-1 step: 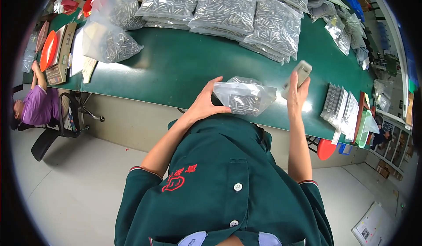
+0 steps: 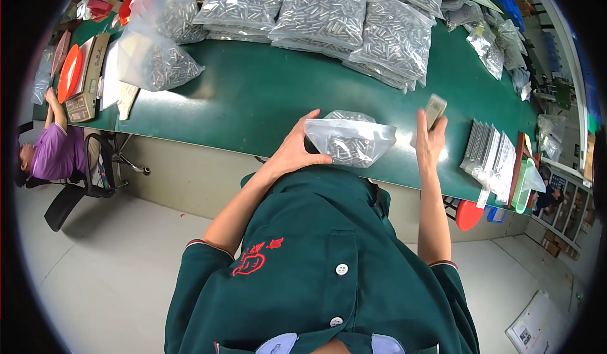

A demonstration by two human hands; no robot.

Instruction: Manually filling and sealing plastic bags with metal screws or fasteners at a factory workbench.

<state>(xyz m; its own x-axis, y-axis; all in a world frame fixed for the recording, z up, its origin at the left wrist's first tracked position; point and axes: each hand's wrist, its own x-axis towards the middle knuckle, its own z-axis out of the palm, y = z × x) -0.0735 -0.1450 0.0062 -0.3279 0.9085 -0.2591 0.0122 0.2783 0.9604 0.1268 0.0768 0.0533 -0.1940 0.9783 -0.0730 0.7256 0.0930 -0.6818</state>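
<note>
A clear plastic bag (image 2: pixel 351 144) of short metal pins sits at the near edge of the green table, its open-looking top edge slanting up. My left hand (image 2: pixel 294 148) grips the bag's left side, thumb at the near corner and fingers on the far side. To the bag's right, my right hand (image 2: pixel 430 142) is raised over the table with a small beige block-shaped tool (image 2: pixel 435 110) between thumb and fingers. Its exact kind I cannot make out. A gap of table separates the right hand from the bag.
Large bags of metal pins (image 2: pixel 319 12) are piled at the back. Another pin bag (image 2: pixel 161 63) stands at left, near a scale (image 2: pixel 88 88) with an orange tray. Stacked flat packets (image 2: pixel 487 155) lie at right. A seated person in purple (image 2: pixel 60 148) is at far left.
My right hand has shifted slightly right and the beige tool has tipped, sitting a little lower. The bag has moved slightly left; my left hand keeps its grip.
</note>
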